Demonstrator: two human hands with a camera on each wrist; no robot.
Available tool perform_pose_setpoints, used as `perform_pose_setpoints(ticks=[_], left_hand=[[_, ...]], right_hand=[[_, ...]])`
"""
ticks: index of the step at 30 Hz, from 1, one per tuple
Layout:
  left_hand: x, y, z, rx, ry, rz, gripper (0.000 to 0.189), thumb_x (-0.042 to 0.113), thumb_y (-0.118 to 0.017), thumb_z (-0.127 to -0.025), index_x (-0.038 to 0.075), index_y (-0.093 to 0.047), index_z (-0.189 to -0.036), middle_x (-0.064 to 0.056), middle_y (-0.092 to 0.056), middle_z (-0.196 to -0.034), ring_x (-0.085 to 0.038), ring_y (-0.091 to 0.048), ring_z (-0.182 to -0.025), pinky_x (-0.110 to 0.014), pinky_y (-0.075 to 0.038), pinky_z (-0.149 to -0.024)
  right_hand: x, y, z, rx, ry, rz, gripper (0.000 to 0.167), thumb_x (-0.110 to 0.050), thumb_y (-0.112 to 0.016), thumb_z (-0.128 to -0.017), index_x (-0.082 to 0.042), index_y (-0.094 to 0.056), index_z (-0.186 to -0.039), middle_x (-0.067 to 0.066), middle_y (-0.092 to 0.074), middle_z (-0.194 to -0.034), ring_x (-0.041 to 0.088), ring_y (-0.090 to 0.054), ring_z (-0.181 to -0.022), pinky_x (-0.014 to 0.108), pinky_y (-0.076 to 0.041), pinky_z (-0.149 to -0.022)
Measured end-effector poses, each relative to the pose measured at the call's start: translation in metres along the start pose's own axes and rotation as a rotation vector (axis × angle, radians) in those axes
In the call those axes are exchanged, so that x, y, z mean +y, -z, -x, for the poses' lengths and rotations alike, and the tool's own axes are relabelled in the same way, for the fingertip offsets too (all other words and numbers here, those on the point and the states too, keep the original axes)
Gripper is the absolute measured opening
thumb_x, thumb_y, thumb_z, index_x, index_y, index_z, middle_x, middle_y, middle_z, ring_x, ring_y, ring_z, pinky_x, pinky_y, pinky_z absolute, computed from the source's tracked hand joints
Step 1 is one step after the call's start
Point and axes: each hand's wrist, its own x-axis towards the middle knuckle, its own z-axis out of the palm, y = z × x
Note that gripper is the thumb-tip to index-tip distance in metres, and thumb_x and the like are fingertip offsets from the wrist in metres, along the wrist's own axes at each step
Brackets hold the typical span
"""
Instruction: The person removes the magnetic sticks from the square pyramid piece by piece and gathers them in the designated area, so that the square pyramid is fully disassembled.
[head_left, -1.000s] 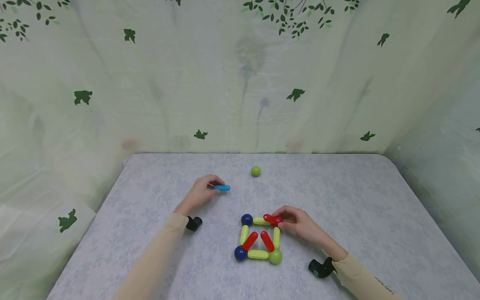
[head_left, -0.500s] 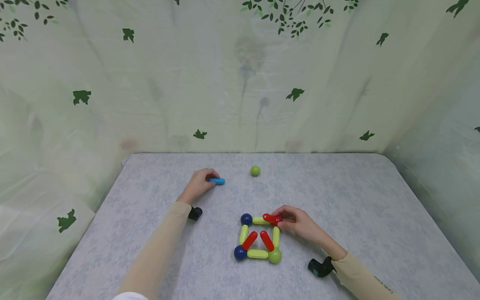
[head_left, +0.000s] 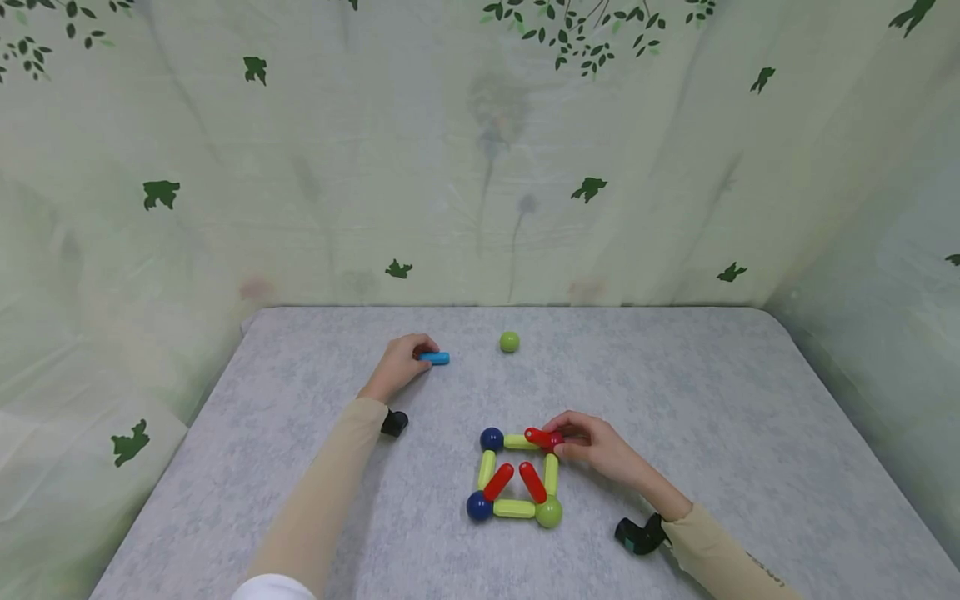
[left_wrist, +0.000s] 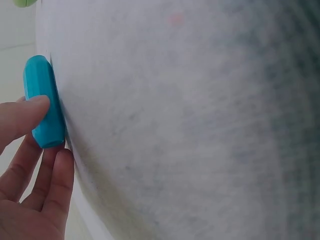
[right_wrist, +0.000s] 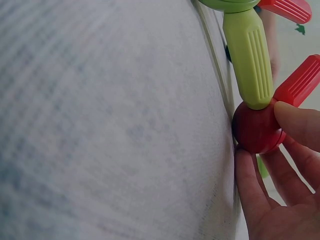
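Observation:
Between its thumb and fingers my left hand (head_left: 399, 363) pinches a blue rod (head_left: 436, 358) at the left rear of the table. In the left wrist view the blue rod (left_wrist: 44, 100) lies along the cloth surface. My right hand (head_left: 596, 446) holds a red ball (right_wrist: 256, 127), the back right corner of a square made of yellow-green rods (head_left: 514, 508). Dark blue balls (head_left: 480, 506) form both left corners, and a green ball (head_left: 549, 512) the front right one. Red rods (head_left: 532, 482) slant from the front corners, and another red rod (right_wrist: 300, 80) from the held ball.
A loose green ball (head_left: 509, 342) lies near the table's back edge, right of my left hand. Grey mottled cloth covers the table (head_left: 675, 367). A pale printed curtain (head_left: 450, 167) hangs behind and at both sides.
My left hand has moved back and slightly left with the blue rod, away from the square, and hardly shifts in the last half second. My right hand stays at the red ball.

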Motion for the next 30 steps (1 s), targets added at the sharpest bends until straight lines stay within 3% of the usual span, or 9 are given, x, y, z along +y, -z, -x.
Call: perform_pose_setpoints(ticks=[9,15,22,30], left_hand=[[0.002,0.006,0.008,-0.004,0.016,0.067,0.024,-0.003,-0.064,-0.086,0.0,-0.064,-0.11,-0.016,-0.061,-0.111,-0.032,-0.055,-0.106,-0.044,-0.046,-0.09],[0.009,0.011,0.018,0.009,-0.055,0.114,0.024,-0.002,-0.068,-0.085,0.002,-0.066,-0.109,-0.014,-0.063,-0.109,-0.032,-0.055,-0.108,-0.044,-0.046,-0.091],[0.035,0.012,0.039,-0.092,-0.197,0.232,0.025,-0.005,-0.065,-0.086,-0.005,-0.063,-0.111,-0.019,-0.063,-0.112,-0.038,-0.056,-0.106,-0.048,-0.045,-0.092],[0.055,0.003,0.062,-0.243,-0.263,0.275,0.025,0.001,-0.066,-0.088,-0.002,-0.062,-0.113,-0.019,-0.063,-0.111,-0.033,-0.06,-0.101,-0.041,-0.049,-0.089]], right_hand=[[-0.001,-0.001,0.0,-0.001,0.002,-0.008,0.025,-0.001,-0.061,-0.09,-0.005,-0.062,-0.115,0.007,-0.061,-0.114,0.024,-0.057,-0.105,0.033,-0.048,-0.09],[-0.002,0.0,0.0,0.0,-0.001,-0.006,0.025,-0.001,-0.061,-0.091,-0.005,-0.062,-0.115,0.008,-0.061,-0.115,0.025,-0.057,-0.106,0.035,-0.048,-0.091],[-0.002,0.001,0.0,-0.004,-0.008,-0.01,0.025,-0.004,-0.061,-0.091,-0.005,-0.061,-0.116,0.009,-0.061,-0.116,0.027,-0.057,-0.107,0.036,-0.049,-0.091],[-0.001,0.0,0.0,-0.002,-0.005,-0.007,0.025,-0.002,-0.061,-0.091,-0.005,-0.062,-0.115,0.009,-0.061,-0.115,0.026,-0.057,-0.107,0.034,-0.048,-0.09]])
